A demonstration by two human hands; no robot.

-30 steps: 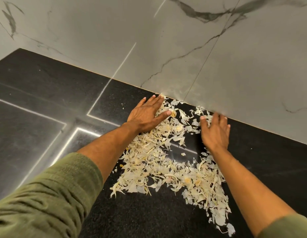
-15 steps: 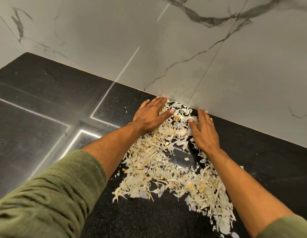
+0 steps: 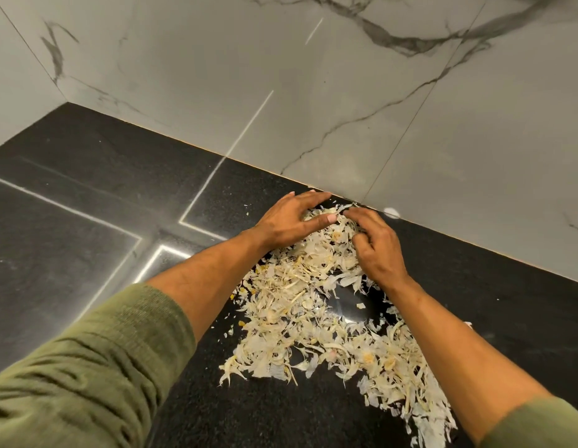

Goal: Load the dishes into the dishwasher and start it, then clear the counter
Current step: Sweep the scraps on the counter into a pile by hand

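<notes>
A spread of pale, dry peels (image 3: 300, 321) lies on the black counter (image 3: 87, 221), running from the wall toward the lower right. My left hand (image 3: 289, 221) is cupped over the far end of the pile, its fingers arched and its thumb pointing right. My right hand (image 3: 379, 248) sits just to the right, fingers curled into the peels. The two hands nearly meet, with a heap of peels between them. No dishes or dishwasher are in view.
A grey marble-patterned wall (image 3: 313, 108) rises right behind the hands, with a corner at the far left. One stray peel (image 3: 391, 212) lies at the foot of the wall. Bright light strips reflect in the glossy counter on the left.
Both hands have moved toward each other along the wall, pushing the far peels into a heap. The right hand's fingers have curled into the peels.
</notes>
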